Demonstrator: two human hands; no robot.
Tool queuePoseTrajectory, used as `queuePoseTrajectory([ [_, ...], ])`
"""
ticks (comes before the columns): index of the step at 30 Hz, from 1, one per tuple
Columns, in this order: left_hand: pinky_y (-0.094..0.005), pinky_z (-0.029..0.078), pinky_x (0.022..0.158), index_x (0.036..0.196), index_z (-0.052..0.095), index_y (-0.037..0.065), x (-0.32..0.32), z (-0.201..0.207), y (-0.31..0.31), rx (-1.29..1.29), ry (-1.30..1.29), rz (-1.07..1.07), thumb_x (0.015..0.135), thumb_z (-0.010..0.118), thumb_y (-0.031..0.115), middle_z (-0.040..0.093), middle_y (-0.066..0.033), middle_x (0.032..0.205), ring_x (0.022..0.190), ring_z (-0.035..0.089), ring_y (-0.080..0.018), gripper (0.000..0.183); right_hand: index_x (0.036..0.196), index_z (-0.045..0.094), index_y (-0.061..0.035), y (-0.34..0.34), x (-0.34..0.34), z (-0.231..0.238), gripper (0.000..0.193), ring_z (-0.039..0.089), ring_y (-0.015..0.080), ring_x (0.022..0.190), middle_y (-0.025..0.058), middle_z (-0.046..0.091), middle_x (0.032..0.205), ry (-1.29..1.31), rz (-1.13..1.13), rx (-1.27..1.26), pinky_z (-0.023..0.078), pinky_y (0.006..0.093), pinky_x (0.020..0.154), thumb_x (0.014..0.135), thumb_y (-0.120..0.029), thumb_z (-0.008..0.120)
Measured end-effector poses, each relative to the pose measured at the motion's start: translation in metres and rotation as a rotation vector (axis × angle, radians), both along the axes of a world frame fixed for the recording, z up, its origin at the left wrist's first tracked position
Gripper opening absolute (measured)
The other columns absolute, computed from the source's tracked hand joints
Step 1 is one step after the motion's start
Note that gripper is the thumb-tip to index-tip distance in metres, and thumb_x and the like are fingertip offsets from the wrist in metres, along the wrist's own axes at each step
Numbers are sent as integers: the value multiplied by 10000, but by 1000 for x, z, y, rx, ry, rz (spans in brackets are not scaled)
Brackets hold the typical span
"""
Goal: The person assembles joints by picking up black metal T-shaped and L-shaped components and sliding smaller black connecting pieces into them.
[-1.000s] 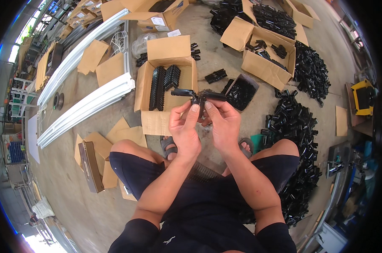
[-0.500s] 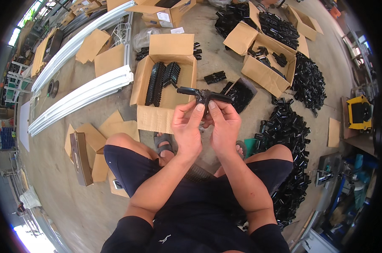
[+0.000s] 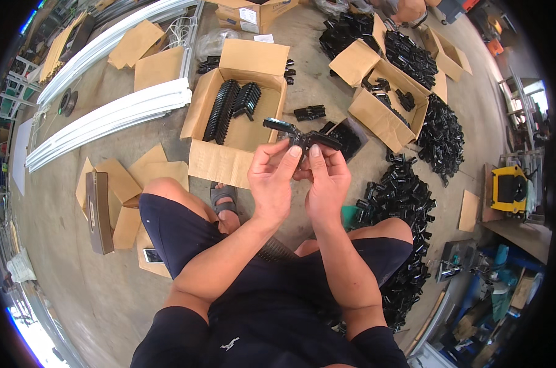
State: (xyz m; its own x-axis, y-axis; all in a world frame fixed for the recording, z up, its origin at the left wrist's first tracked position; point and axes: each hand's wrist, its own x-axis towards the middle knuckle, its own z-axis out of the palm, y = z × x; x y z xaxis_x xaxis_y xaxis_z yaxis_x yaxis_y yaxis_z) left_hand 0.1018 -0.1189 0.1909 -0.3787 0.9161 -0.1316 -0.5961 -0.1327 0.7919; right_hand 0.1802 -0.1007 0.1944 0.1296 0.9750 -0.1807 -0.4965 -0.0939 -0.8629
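Both my hands hold one glossy black angled bracket (image 3: 327, 140) up in front of me, its two arms spreading outward like a V. My left hand (image 3: 272, 175) pinches its middle from the left, thumb on top. From the right, my right hand (image 3: 325, 178) grips it the same way, thumbs nearly side by side. Just beyond my left hand stands an open cardboard box (image 3: 256, 132) with similar black pieces (image 3: 222, 110) stacked in two rows. A loose black piece (image 3: 309, 112) lies on the floor past the bracket, and a small container of black parts (image 3: 349, 140) sits partly behind it.
A large heap of black parts (image 3: 391, 202) runs along my right leg. Another open box (image 3: 391, 116) holds a few parts at the upper right. White metal profiles (image 3: 112, 116) lie at the left, near flattened cardboard (image 3: 127, 178). A yellow tool (image 3: 509, 187) stands far right.
The bracket has turned slightly in my hands, its left arm now higher and its right arm tilted down. Both hands still grip it. The whole view has shifted and rotated a little.
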Motion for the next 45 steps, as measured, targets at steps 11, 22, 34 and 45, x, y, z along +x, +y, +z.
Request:
queuePoseTrajectory([
  [11,-293,619,703,1110,599,5,2,3,1,35,-22,14,966,672,36,726,-107,1062,868,695,-120,165,1066,665,5,0,2,-9,163,601,77,673,50,696,927,14,19,44,525,230,585,1009,-146,645],
  [22,-266,571,772,1111,607,-4,-1,1,2,36,-48,7,965,676,29,733,-107,1072,920,682,-115,165,1034,678,3,6,-2,-5,138,585,75,667,22,669,837,-10,-13,49,499,226,581,991,-129,672],
  [34,-276,517,738,1100,615,14,-6,3,2,29,-27,30,955,697,61,735,-88,1037,856,657,-105,172,916,670,-34,8,10,-10,190,593,101,713,28,655,827,-87,142,74,548,278,634,995,-207,678],
  [45,-318,561,710,1142,616,67,-66,66,-14,186,-124,46,981,662,106,727,-164,1074,817,684,-181,171,923,680,-20,16,62,34,222,603,107,696,42,671,852,-36,-9,229,555,281,641,1013,-221,652],
])
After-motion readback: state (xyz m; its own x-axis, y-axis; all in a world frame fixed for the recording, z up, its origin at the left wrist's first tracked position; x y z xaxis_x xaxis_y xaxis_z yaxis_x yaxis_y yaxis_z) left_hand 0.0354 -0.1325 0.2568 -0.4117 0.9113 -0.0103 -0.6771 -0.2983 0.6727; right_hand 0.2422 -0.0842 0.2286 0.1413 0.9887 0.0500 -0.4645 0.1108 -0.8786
